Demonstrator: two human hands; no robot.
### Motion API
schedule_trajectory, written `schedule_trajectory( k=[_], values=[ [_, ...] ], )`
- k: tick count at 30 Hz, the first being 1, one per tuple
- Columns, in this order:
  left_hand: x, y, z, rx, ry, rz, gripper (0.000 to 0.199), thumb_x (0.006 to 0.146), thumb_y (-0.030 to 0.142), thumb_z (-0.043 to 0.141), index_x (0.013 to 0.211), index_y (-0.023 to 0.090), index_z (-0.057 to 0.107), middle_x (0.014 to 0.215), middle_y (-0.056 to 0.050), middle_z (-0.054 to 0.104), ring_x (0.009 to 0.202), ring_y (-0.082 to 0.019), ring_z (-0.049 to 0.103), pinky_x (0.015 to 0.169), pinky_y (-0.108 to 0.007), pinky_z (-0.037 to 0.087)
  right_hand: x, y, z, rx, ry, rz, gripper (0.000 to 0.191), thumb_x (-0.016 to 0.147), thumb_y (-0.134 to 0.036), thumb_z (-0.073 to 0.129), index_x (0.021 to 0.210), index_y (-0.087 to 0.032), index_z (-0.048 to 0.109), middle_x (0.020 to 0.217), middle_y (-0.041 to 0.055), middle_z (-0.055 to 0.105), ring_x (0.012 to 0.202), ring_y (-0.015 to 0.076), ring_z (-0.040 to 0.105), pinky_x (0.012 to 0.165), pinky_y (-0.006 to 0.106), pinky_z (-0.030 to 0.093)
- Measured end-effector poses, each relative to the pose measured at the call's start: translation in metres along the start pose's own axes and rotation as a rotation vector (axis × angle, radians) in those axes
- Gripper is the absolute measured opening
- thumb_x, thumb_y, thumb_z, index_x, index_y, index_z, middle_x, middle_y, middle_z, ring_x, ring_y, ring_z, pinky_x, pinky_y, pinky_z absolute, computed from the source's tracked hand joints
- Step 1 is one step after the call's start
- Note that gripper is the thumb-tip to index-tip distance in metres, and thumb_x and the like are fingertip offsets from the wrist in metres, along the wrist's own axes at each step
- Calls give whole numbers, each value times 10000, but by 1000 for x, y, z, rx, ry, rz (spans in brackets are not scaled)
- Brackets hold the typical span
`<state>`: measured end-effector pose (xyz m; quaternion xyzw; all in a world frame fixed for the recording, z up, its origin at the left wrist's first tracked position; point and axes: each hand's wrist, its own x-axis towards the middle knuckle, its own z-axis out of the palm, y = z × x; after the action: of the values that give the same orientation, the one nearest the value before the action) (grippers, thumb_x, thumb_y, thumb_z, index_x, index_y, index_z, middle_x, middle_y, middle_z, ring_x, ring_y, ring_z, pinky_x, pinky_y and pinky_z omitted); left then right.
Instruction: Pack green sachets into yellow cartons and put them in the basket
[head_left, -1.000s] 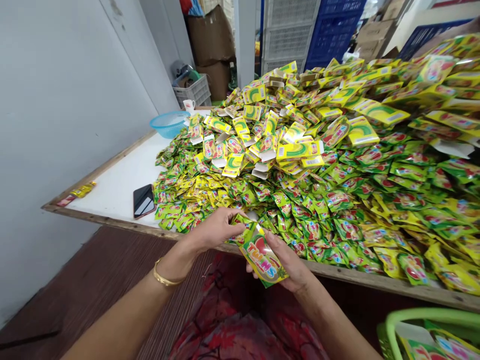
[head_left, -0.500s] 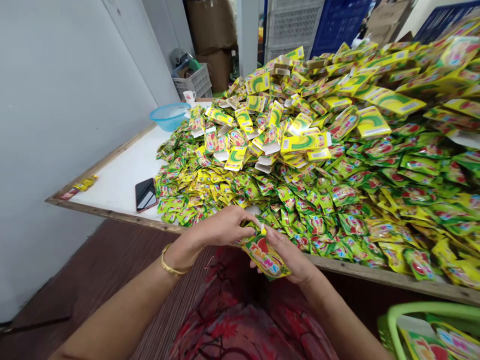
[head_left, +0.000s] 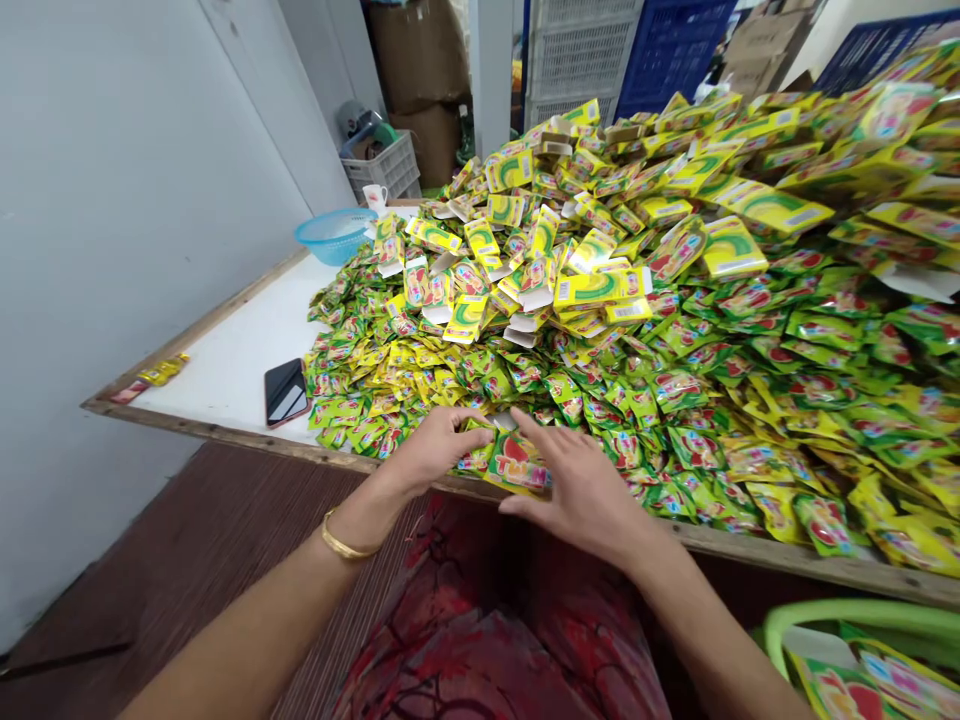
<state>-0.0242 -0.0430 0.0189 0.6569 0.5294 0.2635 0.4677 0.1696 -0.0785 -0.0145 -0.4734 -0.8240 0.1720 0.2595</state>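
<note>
The table's wooden front rim [head_left: 750,548] runs right beneath both hands, slanting away to the lower right. The widest room I can see is on the left, where the white tabletop [head_left: 217,350] stretches to the corner, with a phone [head_left: 286,392] lying near the sachets [head_left: 675,445]. Those sachets crowd the wood all along the right, with loose cartons [head_left: 600,288] heaped behind. Low at the right, a green basket [head_left: 862,612] stands beyond the rim, near the forearm.

The box [head_left: 513,462] sits between the hands, over the front edge and against the nearest sachets. It is green and yellow, with red fruit and chunky, bright letters starting "TWI"; the right hand [head_left: 589,490] hides its far end. That hand's thumb and fingers are spread wide around the end. The left hand [head_left: 439,447] has its thumb and forefinger close by the other end; whether they pinch anything, I can't tell.
</note>
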Motion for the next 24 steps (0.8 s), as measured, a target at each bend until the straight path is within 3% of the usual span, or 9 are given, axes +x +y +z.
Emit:
schedule_trajectory(
  k=[3, 7, 14, 20, 24],
  values=[
    [1, 0, 3, -32, 23, 17, 179, 712, 287, 559, 724, 136, 655, 596, 47, 520, 567, -96, 417, 565, -217, 338, -8, -4, 15, -345, 65, -95, 774, 775, -396, 655, 1433, -208, 294, 1037, 97, 611, 925, 249, 570, 825, 397, 449],
    [5, 3, 6, 101, -24, 160, 145, 723, 241, 548, 702, 147, 657, 679, 14, 574, 677, -128, 503, 660, -238, 389, -11, -4, 27, -482, 169, -120, 686, 805, -326, 584, 1418, -172, 318, 902, 71, 589, 810, 212, 551, 701, 310, 436],
    [11, 0, 17, 231, 123, 268, 135, 779, 193, 526, 688, 162, 620, 763, -10, 553, 782, -151, 549, 764, -279, 434, -8, -4, 28, -414, 250, -98, 661, 778, -294, 560, 1386, -135, 356, 958, 82, 599, 845, 209, 562, 720, 304, 450],
    [5, 2, 16, 427, 168, 339, 145, 833, 228, 522, 742, 168, 617, 849, -28, 536, 826, -156, 549, 777, -288, 447, -14, -5, 33, -164, 195, -47, 668, 731, -266, 552, 1366, -161, 375, 993, 71, 619, 860, 206, 587, 723, 314, 482],
    [0, 3, 23, 574, 253, 383, 157, 865, 202, 463, 788, 172, 596, 874, -42, 524, 817, -164, 537, 781, -304, 456, -14, -7, 35, -156, 202, -44, 660, 726, -262, 551, 1357, -158, 391, 1024, 86, 624, 869, 218, 594, 728, 330, 494]
  ],
)
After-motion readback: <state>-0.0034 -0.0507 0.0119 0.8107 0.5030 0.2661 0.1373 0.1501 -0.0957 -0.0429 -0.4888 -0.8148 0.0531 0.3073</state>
